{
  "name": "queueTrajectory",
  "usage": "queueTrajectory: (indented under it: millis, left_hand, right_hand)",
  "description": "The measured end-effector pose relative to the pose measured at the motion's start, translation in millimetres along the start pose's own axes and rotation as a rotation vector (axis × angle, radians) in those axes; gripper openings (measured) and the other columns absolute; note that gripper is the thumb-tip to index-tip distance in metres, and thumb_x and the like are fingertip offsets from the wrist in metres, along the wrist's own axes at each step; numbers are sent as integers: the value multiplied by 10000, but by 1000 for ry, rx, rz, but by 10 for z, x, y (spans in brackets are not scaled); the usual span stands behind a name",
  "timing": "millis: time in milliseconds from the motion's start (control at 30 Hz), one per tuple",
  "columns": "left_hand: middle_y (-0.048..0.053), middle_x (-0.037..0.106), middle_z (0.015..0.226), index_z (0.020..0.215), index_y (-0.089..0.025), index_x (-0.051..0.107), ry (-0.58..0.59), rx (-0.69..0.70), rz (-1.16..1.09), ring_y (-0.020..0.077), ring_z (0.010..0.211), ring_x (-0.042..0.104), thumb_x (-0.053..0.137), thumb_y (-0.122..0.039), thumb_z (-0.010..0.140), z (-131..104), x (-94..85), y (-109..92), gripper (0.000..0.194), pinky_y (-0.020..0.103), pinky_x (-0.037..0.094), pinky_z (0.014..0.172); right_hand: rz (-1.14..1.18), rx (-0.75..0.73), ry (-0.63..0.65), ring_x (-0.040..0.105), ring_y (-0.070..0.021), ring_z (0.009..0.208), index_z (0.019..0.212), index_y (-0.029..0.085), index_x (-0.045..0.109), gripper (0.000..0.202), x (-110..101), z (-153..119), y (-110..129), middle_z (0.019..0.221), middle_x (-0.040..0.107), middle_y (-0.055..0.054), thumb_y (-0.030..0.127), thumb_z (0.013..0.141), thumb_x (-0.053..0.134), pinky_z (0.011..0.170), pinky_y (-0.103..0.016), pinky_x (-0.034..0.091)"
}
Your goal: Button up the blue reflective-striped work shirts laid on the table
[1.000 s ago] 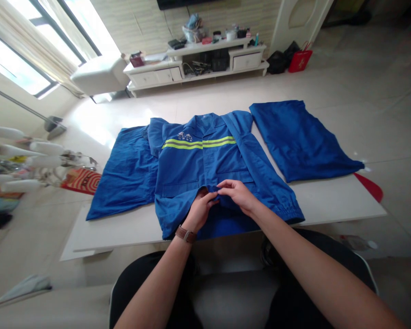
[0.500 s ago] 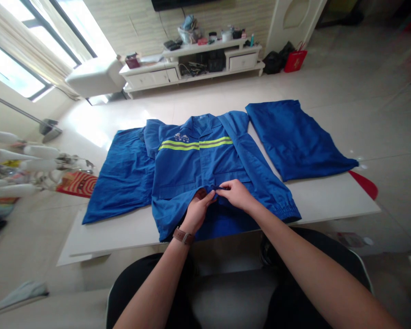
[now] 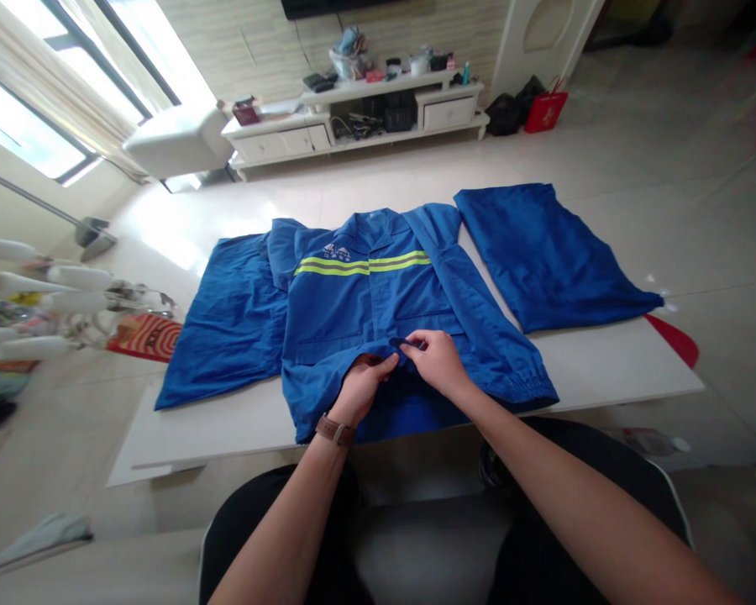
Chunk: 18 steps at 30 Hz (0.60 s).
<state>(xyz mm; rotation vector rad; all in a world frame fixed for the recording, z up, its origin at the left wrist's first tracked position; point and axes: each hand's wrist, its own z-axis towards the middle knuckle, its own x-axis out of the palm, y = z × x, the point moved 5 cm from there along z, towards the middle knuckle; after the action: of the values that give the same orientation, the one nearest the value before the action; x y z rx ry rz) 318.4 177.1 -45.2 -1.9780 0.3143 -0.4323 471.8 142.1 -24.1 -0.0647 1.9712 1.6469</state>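
And here, at centre frame, the right hand [image 3: 439, 363] pinches the lower front edge of the blue work jacket [image 3: 331, 307] on the bench [image 3: 617, 361] while the left hand [image 3: 364, 386], fingers partly hidden, grips just beside, the front placket [image 3: 373, 294] stretching up-frame from both.

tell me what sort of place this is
Most likely a living room in a home, judging by the low white cabinet, the pale padded stool and the long curtain by the window.
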Motion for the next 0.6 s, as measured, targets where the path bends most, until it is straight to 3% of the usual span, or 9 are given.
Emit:
queueTrajectory:
  millis: [100,300,433,600]
  left_hand:
    - [-6,598,655,683,-159,686,-28,-41,-51,108,583,452,940,-430,614,-15,-1,38,378,286,342,599]
    - [18,618,683,680,-135,708,-53,-282,-197,104,597,474,967,-329,576,17,5,283,340,273,383,604]
    - [2,590,648,680,-136,706,-60,-218,-214,101,597,481,927,-373,606,49,48,310,332,265,411,613]
    - [-19,584,651,685,-150,683,-119,-111,-313,99,618,516,892,-383,619,26,79,218,319,248,445,623]
  right_hand:
    - [-49,-21,-47,651,-185,736,822,197,786,139,5,-21,-6,826,766,-44,295,836,688,719,-281,444]
    - [-65,-86,-54,673,-187,778,863,212,782,113,19,-59,21,885,776,-42,226,840,672,759,-285,473]
    - [-108,-172,-34,680,-182,815,837,211,769,129,7,-64,91,901,770,-38,153,825,654,764,-281,468]
    - [-92,-186,-30,683,-179,826,844,209,768,109,-25,-64,144,893,770,-35,173,834,666,764,-278,467]
